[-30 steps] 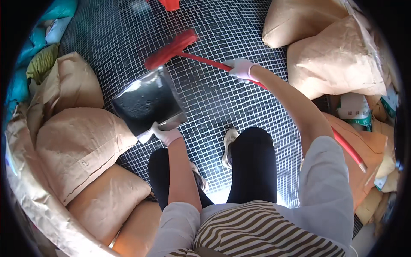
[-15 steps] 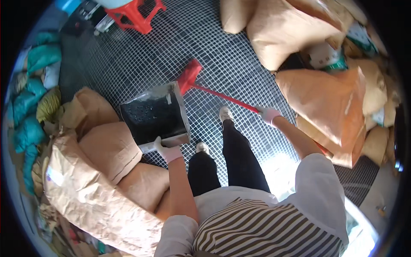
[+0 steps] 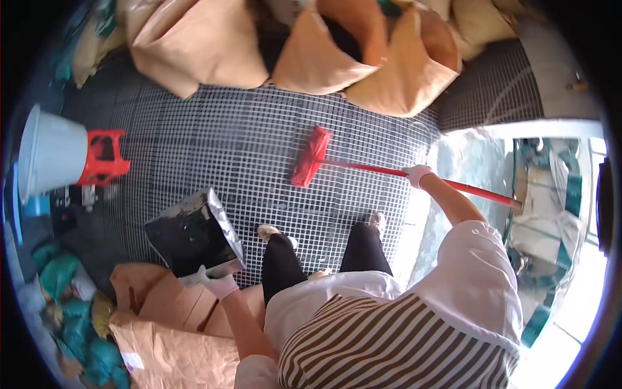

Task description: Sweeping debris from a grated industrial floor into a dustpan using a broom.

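My left hand (image 3: 217, 283), in a white glove, grips the near edge of a metal dustpan (image 3: 192, 236) with dark debris in it, held just above the tiled floor at my lower left. My right hand (image 3: 418, 175), also gloved, is closed on the red handle of a broom (image 3: 311, 157) whose red head rests on the floor ahead of me. My two legs in dark trousers and light shoes (image 3: 267, 231) stand between the two tools.
Large brown paper sacks (image 3: 194, 42) are piled along the far side and more brown paper sacks (image 3: 162, 330) lie at my lower left. A grey bucket (image 3: 46, 155) and a red stool (image 3: 103, 155) stand at the left. The floor (image 3: 214, 142) is dark small tiles with white grout.
The view has swung round, so the sacks now lie ahead and the bucket and stool at the left. The broom head sits farther out to the right; the dustpan stays in my left hand.
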`<state>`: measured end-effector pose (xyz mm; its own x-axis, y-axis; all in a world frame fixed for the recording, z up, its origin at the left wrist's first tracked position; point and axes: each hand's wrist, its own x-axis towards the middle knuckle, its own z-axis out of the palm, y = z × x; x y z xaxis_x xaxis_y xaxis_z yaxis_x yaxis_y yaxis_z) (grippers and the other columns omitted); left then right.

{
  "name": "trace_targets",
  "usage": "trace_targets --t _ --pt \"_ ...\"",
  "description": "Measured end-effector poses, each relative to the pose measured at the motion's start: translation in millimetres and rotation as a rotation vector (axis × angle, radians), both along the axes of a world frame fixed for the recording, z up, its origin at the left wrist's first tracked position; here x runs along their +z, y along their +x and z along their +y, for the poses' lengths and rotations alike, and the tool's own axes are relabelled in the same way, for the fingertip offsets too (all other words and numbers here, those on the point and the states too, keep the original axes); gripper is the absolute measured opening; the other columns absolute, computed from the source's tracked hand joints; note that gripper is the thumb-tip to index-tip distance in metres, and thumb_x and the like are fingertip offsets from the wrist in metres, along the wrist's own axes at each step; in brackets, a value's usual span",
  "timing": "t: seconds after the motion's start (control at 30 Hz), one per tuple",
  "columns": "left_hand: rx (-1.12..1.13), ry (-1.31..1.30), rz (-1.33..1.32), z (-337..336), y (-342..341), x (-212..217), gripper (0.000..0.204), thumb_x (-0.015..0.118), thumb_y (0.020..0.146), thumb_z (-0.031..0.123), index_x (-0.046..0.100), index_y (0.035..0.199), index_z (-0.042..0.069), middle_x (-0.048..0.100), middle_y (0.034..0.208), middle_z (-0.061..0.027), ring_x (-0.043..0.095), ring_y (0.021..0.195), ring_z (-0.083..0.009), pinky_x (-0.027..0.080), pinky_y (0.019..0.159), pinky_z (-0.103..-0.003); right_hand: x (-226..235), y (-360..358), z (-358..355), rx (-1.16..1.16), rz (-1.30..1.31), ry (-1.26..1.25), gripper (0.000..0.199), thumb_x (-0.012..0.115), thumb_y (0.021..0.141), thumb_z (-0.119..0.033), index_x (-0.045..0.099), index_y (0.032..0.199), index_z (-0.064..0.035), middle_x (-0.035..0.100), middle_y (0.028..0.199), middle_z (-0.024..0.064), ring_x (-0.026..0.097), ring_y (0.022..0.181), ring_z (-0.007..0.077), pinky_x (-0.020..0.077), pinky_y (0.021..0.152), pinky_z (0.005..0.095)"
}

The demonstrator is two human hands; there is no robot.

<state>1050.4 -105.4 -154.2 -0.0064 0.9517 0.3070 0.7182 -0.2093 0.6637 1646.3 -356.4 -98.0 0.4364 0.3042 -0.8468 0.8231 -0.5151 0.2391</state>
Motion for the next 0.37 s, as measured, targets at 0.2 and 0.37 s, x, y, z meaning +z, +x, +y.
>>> trace_targets --t 0.2,0.37 --pt "-0.142 0.038 0.195 -94.9 119.0 18.6 0.058 0.075 0.065 0.01 0.049 0.115 -0.001 0.054 0.107 -0.0172 0.053 0.098 -0.0269 0.044 0.088 -0.036 26.3 109.7 -264.1 -0.313 -0.107 -0.043 0.037 0.043 0.089 -0.018 0.051 0.126 -0.0209 0.065 0.101 0.0093 0.063 0.094 0.0277 0.0492 0.079 0.039" --pt "-0.203 -0.418 -0.456 -180.9 208.4 9.2 0.052 0.069 0.073 0.016 0.049 0.12 0.006 0.051 0.116 -0.0205 0.052 0.105 -0.0302 0.04 0.094 -0.044 32.9 185.7 -545.8 -0.512 -0.174 -0.068 0.035 0.052 0.086 -0.019 0.055 0.121 -0.0208 0.066 0.1 0.0083 0.065 0.092 0.0267 0.0513 0.075 0.0376"
